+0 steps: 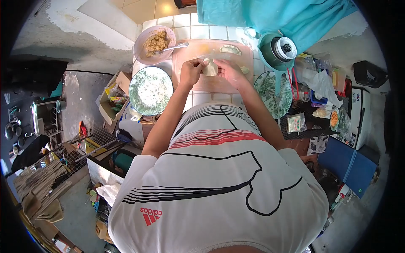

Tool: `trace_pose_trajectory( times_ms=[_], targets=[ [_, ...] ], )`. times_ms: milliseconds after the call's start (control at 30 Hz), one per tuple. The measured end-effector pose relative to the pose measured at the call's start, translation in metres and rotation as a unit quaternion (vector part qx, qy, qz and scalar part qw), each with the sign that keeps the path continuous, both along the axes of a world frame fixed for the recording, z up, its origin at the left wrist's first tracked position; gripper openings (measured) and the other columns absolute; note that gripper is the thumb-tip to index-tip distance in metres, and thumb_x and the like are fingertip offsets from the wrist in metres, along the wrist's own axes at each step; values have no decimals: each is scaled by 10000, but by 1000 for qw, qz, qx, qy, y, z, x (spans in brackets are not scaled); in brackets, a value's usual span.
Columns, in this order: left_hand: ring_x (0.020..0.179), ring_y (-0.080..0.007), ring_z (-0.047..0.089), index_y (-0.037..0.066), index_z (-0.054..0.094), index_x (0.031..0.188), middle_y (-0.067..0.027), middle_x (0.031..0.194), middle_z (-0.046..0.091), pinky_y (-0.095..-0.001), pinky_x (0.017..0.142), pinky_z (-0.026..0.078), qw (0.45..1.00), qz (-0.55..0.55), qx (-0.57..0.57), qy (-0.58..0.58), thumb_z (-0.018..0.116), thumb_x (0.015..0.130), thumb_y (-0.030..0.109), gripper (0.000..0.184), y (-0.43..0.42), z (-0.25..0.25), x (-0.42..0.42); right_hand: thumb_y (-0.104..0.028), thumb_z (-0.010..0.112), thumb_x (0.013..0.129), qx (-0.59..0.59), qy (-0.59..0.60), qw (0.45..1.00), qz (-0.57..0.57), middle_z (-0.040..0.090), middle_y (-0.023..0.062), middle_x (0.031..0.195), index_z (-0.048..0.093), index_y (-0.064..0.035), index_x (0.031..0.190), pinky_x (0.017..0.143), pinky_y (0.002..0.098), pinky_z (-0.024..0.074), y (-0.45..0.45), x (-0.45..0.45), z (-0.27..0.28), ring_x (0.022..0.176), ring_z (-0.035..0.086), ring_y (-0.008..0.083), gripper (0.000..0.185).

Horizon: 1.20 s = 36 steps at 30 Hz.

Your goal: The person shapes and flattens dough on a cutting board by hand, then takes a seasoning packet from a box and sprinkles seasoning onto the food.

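Observation:
A small piece of pale dough (210,68) is held up between my two hands over a pink board (185,54). My left hand (192,71) pinches its left edge with thumb and fingers. On the other side, my right hand (230,72) grips the dough's right edge, thumb and fingers close together. A folded, crimped dumpling (230,49) lies on the board beyond my right hand. Another small dough piece (244,69) rests just right of that hand, partly hidden by it.
Left of the board are a pink bowl (141,42) of brown filling with a spoon and a green-rimmed plate (135,90) of white flour. To the right sit a teal pan (265,48) and another patterned plate (287,95). A turquoise cloth (270,17) hangs behind.

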<state>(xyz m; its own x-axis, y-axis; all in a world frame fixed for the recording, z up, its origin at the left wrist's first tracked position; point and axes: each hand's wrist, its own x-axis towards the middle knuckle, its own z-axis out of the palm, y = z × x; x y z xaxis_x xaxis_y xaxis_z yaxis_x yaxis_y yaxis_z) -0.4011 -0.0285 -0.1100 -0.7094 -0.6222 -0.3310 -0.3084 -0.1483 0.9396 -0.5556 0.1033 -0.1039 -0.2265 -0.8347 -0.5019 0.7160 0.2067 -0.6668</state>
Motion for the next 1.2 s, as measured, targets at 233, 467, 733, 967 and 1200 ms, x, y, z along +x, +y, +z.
trace_pose_trajectory(
  times_ms=[233,467,733,967,1200],
  targets=[
    [848,-154,698,-38,715,1088,-95,985,731,-328,824,595,993,23,90,67,631,1040,236,290,-6,-10,4,-209,689,1002,29,155,987,-14,685,31,995,681,-18,1129,813,260,544,-7,0,-22,890,648,109,229],
    [1017,-238,698,-81,609,1260,-160,1155,700,-369,894,581,967,33,237,91,510,1082,357,482,-10,-8,4,-228,648,1030,35,170,985,-9,695,34,1003,678,-19,1146,805,269,547,-7,-3,-44,879,645,103,241],
    [891,-230,716,-112,663,1173,-176,1064,723,-345,795,596,979,-72,189,4,555,1060,396,532,-15,2,-1,-259,724,977,7,301,949,91,721,48,944,716,27,1084,698,243,521,-10,-16,-31,807,651,90,306],
    [815,-233,733,-90,712,1045,-178,923,751,-339,717,566,996,-73,-10,-54,695,975,333,429,-22,-25,-2,-211,749,911,96,594,797,46,741,146,811,740,-14,1035,681,380,548,-10,-8,-29,715,719,265,233],
    [802,-328,707,47,709,980,-147,888,728,-428,748,545,965,-22,-207,-161,782,860,176,190,-11,-5,-15,-214,701,931,117,599,792,0,723,197,875,704,-18,912,737,481,536,-4,-7,-26,810,691,396,197]
  ],
)
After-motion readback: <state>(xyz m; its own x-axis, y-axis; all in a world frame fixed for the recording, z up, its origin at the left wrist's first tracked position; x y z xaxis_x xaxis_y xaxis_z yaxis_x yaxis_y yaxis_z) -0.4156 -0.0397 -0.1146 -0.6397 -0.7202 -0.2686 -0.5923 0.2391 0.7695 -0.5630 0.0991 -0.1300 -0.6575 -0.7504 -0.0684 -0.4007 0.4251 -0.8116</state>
